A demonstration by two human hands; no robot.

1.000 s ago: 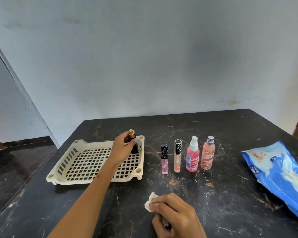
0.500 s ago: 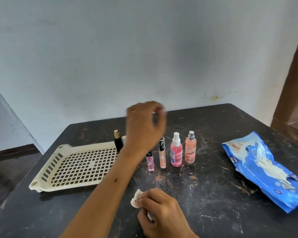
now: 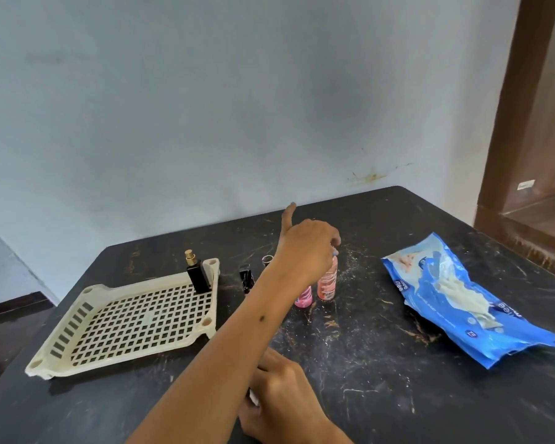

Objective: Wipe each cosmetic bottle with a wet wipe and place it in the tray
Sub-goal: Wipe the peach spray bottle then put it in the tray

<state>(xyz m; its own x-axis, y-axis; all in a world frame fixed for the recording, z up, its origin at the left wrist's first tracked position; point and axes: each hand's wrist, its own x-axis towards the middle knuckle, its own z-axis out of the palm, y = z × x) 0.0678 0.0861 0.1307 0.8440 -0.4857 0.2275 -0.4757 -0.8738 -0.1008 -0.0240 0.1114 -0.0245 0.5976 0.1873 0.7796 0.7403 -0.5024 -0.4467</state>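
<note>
Head view: the left hand (image 3: 305, 251) reaches over the row of bottles on the dark counter (image 3: 366, 363), its fingers curled down onto the top of the orange spray bottle (image 3: 327, 283), which stands just beside the pink spray bottle (image 3: 303, 299). The right hand (image 3: 282, 398) rests near the counter's front edge, fingers closed on a white wet wipe (image 3: 253, 399). A black perfume bottle (image 3: 196, 275) stands upright in the far right corner of the cream tray (image 3: 125, 325); a blue wipes pack (image 3: 462, 299) lies well apart at right.

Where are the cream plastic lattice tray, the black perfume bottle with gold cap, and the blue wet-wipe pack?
Cream plastic lattice tray (image 3: 77, 315): head view, slotted left wall.
Black perfume bottle with gold cap (image 3: 198, 277): head view, black body, standing in the tray's far right corner.
Blue wet-wipe pack (image 3: 481, 322): head view, blue front panel.
</note>
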